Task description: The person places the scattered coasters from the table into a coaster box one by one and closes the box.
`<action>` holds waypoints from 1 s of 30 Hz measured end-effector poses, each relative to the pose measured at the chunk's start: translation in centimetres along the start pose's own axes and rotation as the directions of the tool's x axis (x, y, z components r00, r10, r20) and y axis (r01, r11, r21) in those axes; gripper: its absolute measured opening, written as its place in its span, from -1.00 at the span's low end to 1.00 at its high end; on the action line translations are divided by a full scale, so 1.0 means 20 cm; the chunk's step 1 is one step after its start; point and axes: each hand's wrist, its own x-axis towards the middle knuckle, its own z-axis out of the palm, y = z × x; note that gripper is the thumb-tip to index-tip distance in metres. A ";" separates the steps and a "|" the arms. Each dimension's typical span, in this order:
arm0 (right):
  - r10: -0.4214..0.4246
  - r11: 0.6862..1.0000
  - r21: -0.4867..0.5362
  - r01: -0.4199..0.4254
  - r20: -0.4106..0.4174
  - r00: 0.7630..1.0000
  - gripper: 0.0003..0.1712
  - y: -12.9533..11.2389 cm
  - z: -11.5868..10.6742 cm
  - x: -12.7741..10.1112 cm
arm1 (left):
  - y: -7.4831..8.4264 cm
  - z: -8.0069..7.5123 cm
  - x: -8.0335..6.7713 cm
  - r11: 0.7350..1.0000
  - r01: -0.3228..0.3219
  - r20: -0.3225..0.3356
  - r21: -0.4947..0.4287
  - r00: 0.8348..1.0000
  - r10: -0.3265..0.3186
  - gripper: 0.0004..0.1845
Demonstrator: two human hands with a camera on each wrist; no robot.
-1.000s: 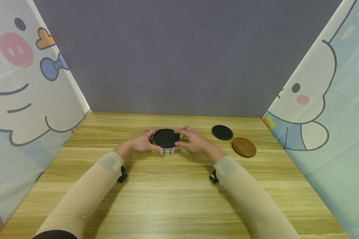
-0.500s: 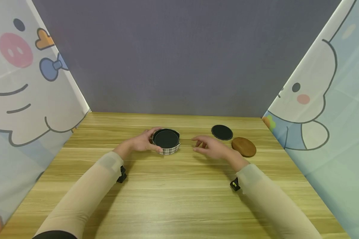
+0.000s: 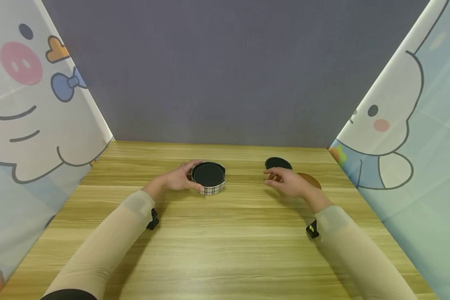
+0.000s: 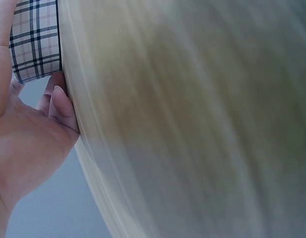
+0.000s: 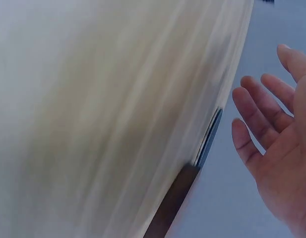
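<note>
Left hand (image 3: 174,180) curls round the round plaid-sided holder (image 3: 208,178) (frame centre) on the wooden counter (image 3: 225,233); right hand (image 3: 290,182), fingers spread and empty, hovers near the flat black disc (image 3: 278,163).

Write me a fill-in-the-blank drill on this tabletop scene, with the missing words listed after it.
1. The left hand holds the round holder, whose side has a ____ pattern.
2. The right hand hovers with fingers spread, holding ____.
3. Beyond the right hand lies a flat disc coloured ____.
4. The brown wooden disc is partly hidden behind the ____ hand.

Missing words: plaid; nothing; black; right
</note>
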 end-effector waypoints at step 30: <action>0.308 0.912 -0.280 -0.299 -0.012 0.951 -0.38 0.20 -0.13 0.20 | -0.01 -0.01 0.01 1.000 0.028 -0.005 0.005 1.000 -0.028 0.25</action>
